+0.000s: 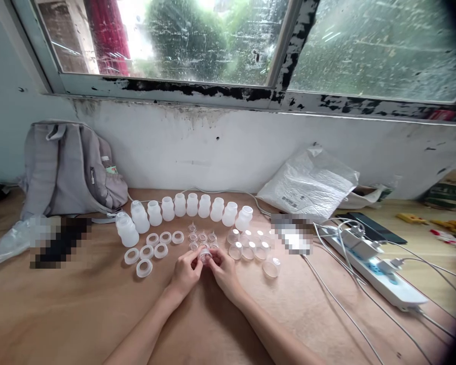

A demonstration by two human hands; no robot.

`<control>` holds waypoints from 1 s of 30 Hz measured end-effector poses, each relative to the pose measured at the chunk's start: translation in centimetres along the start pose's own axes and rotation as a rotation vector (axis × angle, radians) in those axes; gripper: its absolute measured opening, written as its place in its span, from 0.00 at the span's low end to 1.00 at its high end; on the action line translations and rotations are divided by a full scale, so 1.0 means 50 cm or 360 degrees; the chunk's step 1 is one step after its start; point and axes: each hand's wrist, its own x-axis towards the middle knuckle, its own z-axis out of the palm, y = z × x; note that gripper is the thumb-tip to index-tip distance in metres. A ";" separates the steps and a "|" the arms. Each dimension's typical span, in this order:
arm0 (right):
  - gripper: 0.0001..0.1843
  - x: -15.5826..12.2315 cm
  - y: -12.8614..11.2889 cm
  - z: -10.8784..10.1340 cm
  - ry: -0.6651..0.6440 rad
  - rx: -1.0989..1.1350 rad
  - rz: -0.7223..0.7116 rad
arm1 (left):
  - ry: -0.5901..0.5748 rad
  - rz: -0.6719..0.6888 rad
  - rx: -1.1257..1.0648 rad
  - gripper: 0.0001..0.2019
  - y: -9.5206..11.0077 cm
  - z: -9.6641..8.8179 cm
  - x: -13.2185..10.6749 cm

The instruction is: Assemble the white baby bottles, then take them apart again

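My left hand (187, 269) and my right hand (224, 268) meet at the middle of the table, fingertips pinching a small translucent bottle ring (204, 255) from both sides. Fingers partly cover it, so I cannot tell whether a nipple sits inside. Just beyond are several clear bottle nipples (192, 237) in short rows. To the left lie several translucent screw rings (146, 252). On the right are several clear domed caps (248, 250), with one cap (271, 267) set apart nearer me. Behind, several frosted baby bottles (192, 205) stand in an arc, and two at its left end carry tops.
A grey backpack (66, 167) and a clear plastic bag (15, 241) are at the left. A silvery mailing bag (307, 180) leans on the wall. To the right, a white power strip (380, 276) trails cables beside a dark tablet (376, 226).
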 end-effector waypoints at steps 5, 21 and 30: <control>0.12 -0.002 -0.001 -0.001 -0.0018 0.0005 0.0005 | 0.0028 0.0007 0.0014 0.17 0.002 0.001 -0.005; 0.13 -0.009 -0.012 0.012 0.0006 0.0055 0.0037 | 0.0030 -0.0023 -0.0038 0.14 0.005 -0.009 -0.002; 0.14 -0.008 -0.012 0.010 -0.0028 0.0015 0.0044 | -0.0007 -0.0030 -0.0045 0.15 -0.001 -0.008 -0.002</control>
